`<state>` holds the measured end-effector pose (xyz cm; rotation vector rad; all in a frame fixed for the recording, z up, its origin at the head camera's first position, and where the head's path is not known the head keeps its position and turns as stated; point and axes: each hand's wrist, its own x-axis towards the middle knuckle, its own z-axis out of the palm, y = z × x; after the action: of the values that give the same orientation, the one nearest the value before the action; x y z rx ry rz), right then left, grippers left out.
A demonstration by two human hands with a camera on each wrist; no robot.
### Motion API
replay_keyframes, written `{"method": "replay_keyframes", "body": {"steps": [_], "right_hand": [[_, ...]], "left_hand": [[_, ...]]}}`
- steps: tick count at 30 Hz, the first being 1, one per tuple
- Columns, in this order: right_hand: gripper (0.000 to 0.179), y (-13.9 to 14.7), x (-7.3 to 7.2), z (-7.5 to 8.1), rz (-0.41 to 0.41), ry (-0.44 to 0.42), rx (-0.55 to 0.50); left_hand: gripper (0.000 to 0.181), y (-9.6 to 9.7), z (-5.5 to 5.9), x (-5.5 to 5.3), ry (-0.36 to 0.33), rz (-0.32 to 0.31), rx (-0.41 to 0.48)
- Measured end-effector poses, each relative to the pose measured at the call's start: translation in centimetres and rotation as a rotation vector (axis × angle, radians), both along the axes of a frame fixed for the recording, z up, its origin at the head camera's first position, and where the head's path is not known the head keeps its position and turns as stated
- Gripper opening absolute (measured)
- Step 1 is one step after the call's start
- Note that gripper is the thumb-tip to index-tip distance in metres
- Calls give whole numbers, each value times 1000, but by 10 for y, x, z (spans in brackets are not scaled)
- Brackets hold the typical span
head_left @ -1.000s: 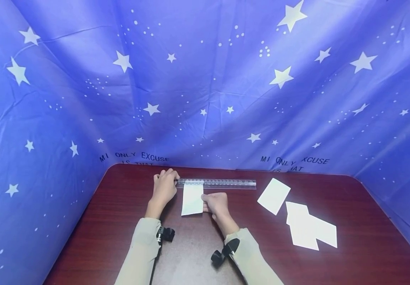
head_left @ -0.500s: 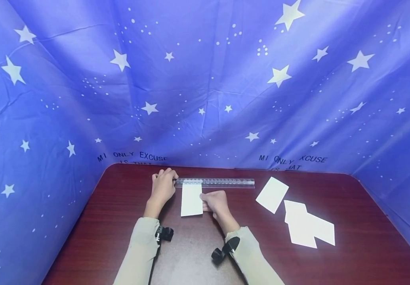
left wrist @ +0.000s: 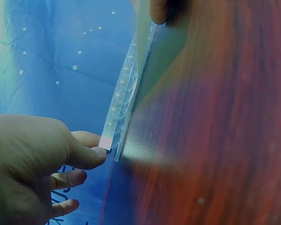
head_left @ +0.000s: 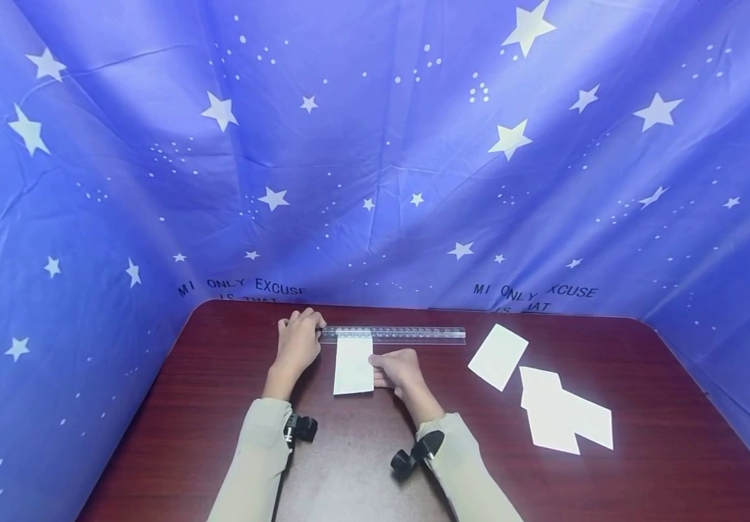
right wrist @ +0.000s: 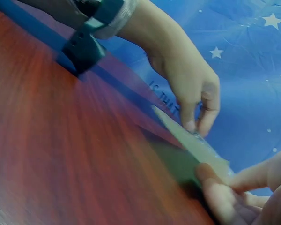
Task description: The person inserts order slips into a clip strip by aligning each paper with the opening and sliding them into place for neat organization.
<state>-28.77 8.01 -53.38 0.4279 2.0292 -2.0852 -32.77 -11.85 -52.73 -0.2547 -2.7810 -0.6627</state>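
Observation:
A clear plastic ruler [head_left: 414, 334] lies across the back of the table. My left hand [head_left: 299, 341] pinches its left end between thumb and forefinger, also seen in the left wrist view, where the other fingers of that left hand [left wrist: 42, 159] spread below. My right hand [head_left: 401, 371] holds a white paper card [head_left: 353, 366] by its right edge, thumb on top. The card's far edge overlaps the ruler, and its near part slants up off the table, as the right wrist view of the card [right wrist: 192, 140] shows with a dark shadow beneath.
To the right lies a single white card [head_left: 498, 357]. Nearer, several overlapping white cards [head_left: 553, 417] lie loose on the dark red table [head_left: 661, 464]. A blue star-patterned curtain [head_left: 361, 145] rises behind the table's back edge and along both sides.
My right hand and the card have shifted slightly to the right along the ruler. The left hand and the ruler stay in place.

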Motion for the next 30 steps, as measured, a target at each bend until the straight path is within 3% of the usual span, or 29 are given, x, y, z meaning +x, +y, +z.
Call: {"method": "replay_keyframes", "body": {"steps": [7,20,30], "right_hand": [[26,8,-2,1,55,-25,21],[18,6,-5,-2,-42,-15,-10],[25,16,-6,2,61,-28,63]], "left_hand": [[18,1,0,0,-1,-3,-3],[17,0,3,2,-3,1,-4],[17,0,2,1,2,3,-1]]}}
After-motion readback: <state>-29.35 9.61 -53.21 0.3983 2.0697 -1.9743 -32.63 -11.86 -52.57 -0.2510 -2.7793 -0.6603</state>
